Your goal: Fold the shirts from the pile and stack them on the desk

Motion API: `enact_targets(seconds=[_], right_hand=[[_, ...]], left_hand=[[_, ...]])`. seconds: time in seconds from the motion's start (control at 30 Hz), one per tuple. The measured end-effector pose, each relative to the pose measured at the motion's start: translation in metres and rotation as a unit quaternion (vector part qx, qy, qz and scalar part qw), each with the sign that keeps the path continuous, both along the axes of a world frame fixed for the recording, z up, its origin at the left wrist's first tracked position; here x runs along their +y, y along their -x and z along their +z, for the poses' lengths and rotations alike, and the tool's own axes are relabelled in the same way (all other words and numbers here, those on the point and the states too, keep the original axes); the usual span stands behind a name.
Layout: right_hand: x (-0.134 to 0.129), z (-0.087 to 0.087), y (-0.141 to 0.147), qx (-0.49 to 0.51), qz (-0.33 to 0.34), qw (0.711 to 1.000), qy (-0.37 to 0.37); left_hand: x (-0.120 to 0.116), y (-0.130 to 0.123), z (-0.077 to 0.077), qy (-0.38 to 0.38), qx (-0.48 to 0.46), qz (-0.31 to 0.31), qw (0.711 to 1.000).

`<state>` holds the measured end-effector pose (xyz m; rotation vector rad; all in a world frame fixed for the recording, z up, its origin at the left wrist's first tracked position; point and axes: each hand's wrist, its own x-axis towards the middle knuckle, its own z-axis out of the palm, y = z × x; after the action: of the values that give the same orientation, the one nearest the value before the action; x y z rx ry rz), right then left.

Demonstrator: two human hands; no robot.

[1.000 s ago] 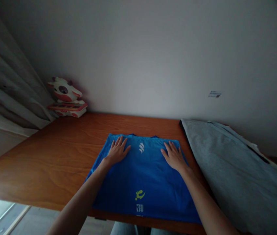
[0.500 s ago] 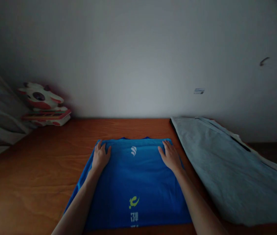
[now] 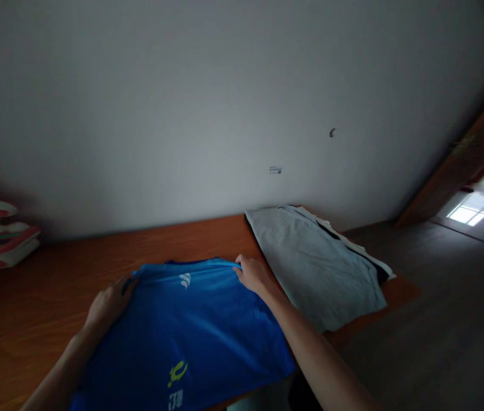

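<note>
A blue shirt [image 3: 199, 325] with a white logo near its far edge and a yellow-green mark lower down is spread in front of me. My left hand [image 3: 111, 299] pinches its far left corner. At the far right corner, my right hand [image 3: 253, 274] has its fingers closed on the fabric. Between the two hands the far edge is pulled taut, with small creases running along it. The shirt's near left part is partly hidden by my left forearm.
Grey and white garments [image 3: 310, 257] lie stacked to the right on the wooden table [image 3: 19, 319]. A red and white toy keyboard [image 3: 0, 245] stands at the left by the wall [image 3: 160, 114]. Beyond the table's right edge are the floor [image 3: 417, 297] and a doorway.
My hands, flat on the shirt before, now grip its two far corners. The view has swung to the right, bringing the doorway into sight.
</note>
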<state>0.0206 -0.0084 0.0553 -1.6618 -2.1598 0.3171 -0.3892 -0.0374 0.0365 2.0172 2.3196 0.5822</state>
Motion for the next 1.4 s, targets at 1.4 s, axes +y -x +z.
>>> enact_targets(seconds=[1.4], right_hand=[[-0.074, -0.016, -0.027, 0.056, 0.008, 0.984, -0.168]], left_hand=[[-0.062, -0.057, -0.021, -0.094, 0.011, -0.156, 0.983]])
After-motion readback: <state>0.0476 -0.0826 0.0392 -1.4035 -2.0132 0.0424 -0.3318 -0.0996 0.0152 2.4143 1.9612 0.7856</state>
